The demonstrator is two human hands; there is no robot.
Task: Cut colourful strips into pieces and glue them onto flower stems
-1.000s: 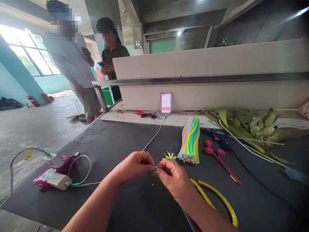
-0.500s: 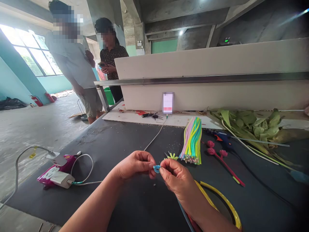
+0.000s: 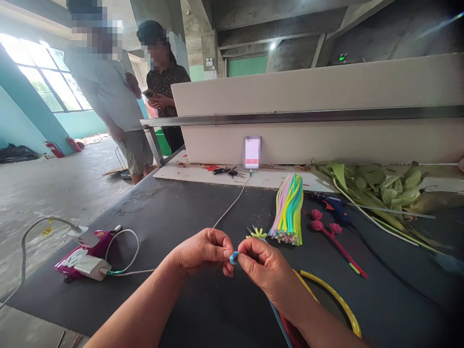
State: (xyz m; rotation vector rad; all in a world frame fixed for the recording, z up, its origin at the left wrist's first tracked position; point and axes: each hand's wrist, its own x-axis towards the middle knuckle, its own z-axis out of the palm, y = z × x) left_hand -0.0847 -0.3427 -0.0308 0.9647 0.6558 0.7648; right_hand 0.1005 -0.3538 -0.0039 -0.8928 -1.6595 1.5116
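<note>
A small curl of blue pipe cleaner (image 3: 234, 258) sits between my two hands above the dark table. My left hand (image 3: 207, 251) pinches it from the left with thumb and forefinger. From the right, my right hand (image 3: 261, 265) grips its other side between thumb and fingertips. Just beyond the hands lies a yellow-green pipe cleaner piece with short spikes (image 3: 257, 233). Behind it to the right rests a bundle of pastel pipe cleaners (image 3: 289, 208). A red stem with pink fuzzy buds (image 3: 339, 246) lies farther right.
A yellow tube (image 3: 331, 290) curves beside my right forearm. At the right are a blue glue gun (image 3: 337, 210) and green leaves (image 3: 384, 186). A phone (image 3: 252, 152) leans on the white board. Chargers on a magenta power strip (image 3: 90, 256) lie left. Two people stand behind the table.
The blue pipe cleaner curl has turned between my fingertips and looks more compact. Both hands keep nearly the same place, and the view has shifted slightly.
</note>
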